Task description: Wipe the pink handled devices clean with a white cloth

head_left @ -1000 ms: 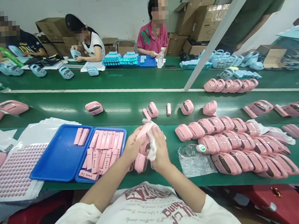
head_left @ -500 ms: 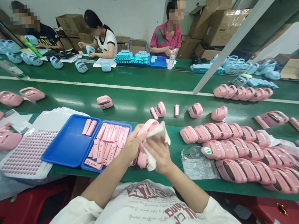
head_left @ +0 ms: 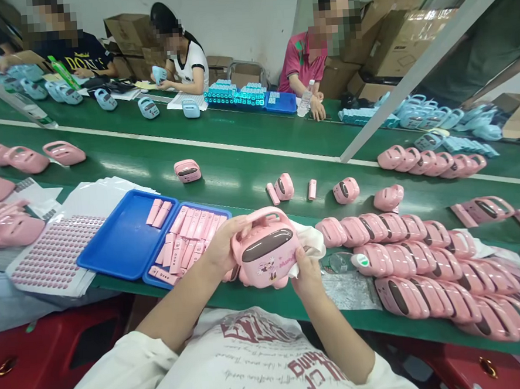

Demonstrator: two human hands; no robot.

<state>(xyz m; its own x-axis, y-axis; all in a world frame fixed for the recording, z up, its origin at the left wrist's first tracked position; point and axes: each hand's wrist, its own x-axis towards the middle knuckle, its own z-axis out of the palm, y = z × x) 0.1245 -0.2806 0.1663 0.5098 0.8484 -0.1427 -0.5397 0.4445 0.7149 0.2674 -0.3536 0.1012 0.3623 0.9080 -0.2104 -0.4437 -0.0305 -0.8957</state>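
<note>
Green table (head_left: 241, 172); cloth (head_left: 312, 241) partly hidden.

Past the held case (head_left: 268, 261), a hand could cross the counter (head_left: 231, 161) between the lone case (head_left: 188, 170) and the small bar (head_left: 272, 194). On the left, the trays (head_left: 117, 244) stand in the way; on the right, the bottle (head_left: 338, 264) and rows of cases (head_left: 418, 262) crowd close, with the slanted post (head_left: 382, 105) cutting across farther out.
</note>
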